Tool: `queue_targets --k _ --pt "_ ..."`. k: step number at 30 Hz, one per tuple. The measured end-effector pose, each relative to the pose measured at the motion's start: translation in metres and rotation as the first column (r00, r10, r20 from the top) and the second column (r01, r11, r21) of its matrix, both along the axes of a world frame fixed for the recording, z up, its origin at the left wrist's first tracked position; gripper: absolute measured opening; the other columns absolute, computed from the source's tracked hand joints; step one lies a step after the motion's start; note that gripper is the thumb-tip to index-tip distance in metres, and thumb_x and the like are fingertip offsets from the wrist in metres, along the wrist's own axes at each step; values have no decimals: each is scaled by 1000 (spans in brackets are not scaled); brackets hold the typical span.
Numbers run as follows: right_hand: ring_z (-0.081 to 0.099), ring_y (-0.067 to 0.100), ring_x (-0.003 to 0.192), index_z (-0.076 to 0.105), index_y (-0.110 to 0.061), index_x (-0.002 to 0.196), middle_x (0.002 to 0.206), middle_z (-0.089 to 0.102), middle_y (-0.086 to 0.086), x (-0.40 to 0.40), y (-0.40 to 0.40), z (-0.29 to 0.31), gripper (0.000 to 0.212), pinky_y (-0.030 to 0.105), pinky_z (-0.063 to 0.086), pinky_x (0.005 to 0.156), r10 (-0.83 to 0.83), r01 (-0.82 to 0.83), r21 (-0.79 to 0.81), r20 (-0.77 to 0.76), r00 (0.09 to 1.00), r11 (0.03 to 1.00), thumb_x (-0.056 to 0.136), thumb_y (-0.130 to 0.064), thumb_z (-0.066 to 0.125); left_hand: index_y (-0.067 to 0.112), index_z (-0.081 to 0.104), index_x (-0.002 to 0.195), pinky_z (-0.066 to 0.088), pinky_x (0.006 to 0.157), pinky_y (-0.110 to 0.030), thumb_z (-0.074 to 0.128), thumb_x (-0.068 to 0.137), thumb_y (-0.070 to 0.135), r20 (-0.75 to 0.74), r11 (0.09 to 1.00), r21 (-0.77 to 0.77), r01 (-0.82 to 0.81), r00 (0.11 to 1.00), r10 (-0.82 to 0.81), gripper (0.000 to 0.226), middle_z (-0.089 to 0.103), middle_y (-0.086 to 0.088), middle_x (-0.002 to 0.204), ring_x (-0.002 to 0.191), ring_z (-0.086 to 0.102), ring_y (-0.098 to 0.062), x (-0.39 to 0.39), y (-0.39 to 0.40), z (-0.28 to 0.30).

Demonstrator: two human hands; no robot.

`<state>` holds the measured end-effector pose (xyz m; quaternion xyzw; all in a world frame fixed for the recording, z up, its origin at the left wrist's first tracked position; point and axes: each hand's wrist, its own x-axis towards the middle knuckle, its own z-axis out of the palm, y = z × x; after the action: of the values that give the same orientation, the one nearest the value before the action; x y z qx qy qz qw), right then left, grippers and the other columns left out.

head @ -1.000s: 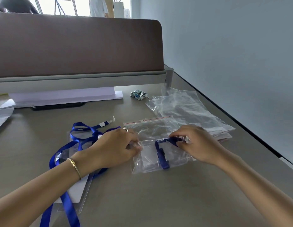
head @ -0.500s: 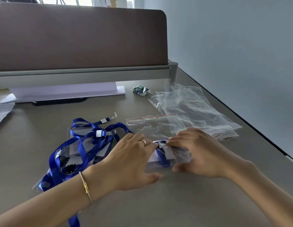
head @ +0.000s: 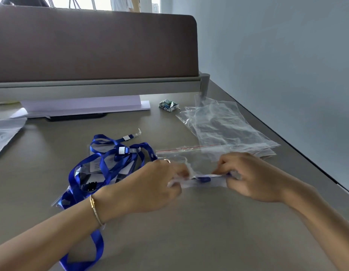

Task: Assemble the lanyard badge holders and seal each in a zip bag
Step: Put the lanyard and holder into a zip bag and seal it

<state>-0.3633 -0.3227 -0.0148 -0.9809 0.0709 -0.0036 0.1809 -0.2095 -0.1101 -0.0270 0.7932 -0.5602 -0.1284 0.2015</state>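
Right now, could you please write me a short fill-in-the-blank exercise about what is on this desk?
1. Both hands, left and right, grip one packed zip bag, with a strap of colour ____ inside.
2. The loose lanyards lie to the ____ of that bag.
3. The empty bags nearest the wall are made of clear ____.

Missing words: blue; left; plastic

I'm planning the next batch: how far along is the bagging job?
No sealed bag is plainly visible. In hand: left hand and right hand grip a zip bag holding a blue lanyard. Left: the lanyard pile and the empty bags.
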Motion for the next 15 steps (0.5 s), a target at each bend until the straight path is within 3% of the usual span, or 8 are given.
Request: queue_targets --k 1,4,7,10,13,15 --pt "59 7 80 73 -24 89 82 65 -8 2 -2 0 23 32 48 77 -25 25 42 16 1000 999 80 -25 51 27 61 95 50 68 -27 54 92 25 -18 999 -31 -12 1000 11 9 61 13 84 76 60 -5 5 -1 0" --pt "62 12 68 68 -21 80 73 69 -2 8 -8 -3 17 38 50 72 -107 96 126 87 990 987 87 -16 53 25 57 72 50 63 -32 59 94 36 -66 994 -84 -76 995 70 24 60 7 69 63 57 -9 19 -2 -3" --pt "69 6 74 69 -32 102 86 75 -5 13 -12 -9 16 30 55 76 -176 159 157 103 979 975 92 -20 64 34 63 86 50 56 -29 63 91 44 -89 990 -68 -122 989 116 11 66 4 65 56 60 -10 27 -2 -8" --pt "66 3 79 68 -37 111 90 70 -14 18 -15 -19 24 34 56 79 -240 232 82 107 965 969 88 -32 71 38 63 93 44 58 -23 66 85 52 18 980 -26 -198 980 199 17 64 11 70 62 60 -5 30 1 -15" --pt "61 2 80 69 -36 110 88 65 -18 18 -14 -23 29 31 53 77 -262 279 -95 157 952 956 83 -45 73 40 57 125 49 76 -27 64 80 61 253 968 -68 -241 935 250 50 60 17 102 91 59 -5 29 1 -19" --pt "61 8 94 69 -33 109 102 66 -18 15 -11 -20 29 31 49 85 -190 238 -199 231 954 951 83 -46 73 42 54 128 49 86 -28 60 82 64 264 980 -126 -156 947 184 52 55 20 118 108 54 -5 23 2 -14"
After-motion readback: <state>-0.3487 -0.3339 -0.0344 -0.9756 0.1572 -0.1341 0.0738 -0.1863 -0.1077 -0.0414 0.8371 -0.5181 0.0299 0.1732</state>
